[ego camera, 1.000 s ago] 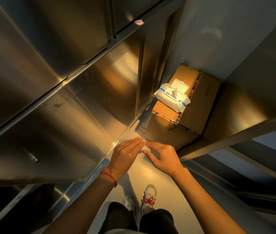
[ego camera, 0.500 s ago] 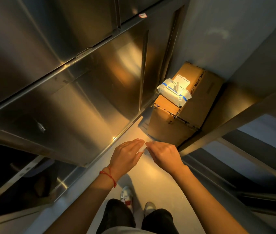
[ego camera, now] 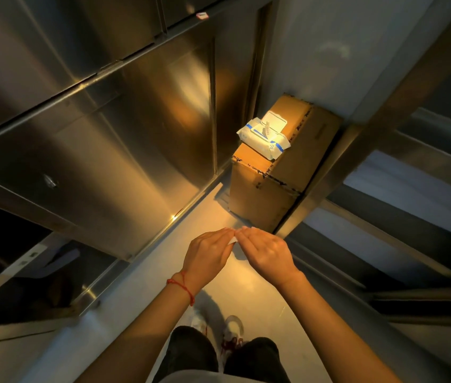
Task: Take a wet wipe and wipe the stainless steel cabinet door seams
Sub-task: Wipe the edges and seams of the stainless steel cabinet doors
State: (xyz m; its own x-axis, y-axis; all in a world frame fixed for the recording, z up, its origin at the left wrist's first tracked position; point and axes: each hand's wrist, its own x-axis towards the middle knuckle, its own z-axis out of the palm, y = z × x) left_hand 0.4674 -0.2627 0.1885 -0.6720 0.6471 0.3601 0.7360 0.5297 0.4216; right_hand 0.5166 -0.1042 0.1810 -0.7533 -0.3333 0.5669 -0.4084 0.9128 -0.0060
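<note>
White wet wipe (ego camera: 232,240) pinched between both hands, left hand (ego camera: 207,254) and right hand (ego camera: 267,252) fingertips meeting, palms down above the floor (ego camera: 246,294).

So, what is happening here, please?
A person stands beside a stainless steel cabinet. The left hand and the right hand meet in front of the body and hold a small white wipe between their fingers; only a corner of it shows. The wet wipe pack lies with its lid open on a cardboard box. No wiping of the cabinet has begun yet.
</note>
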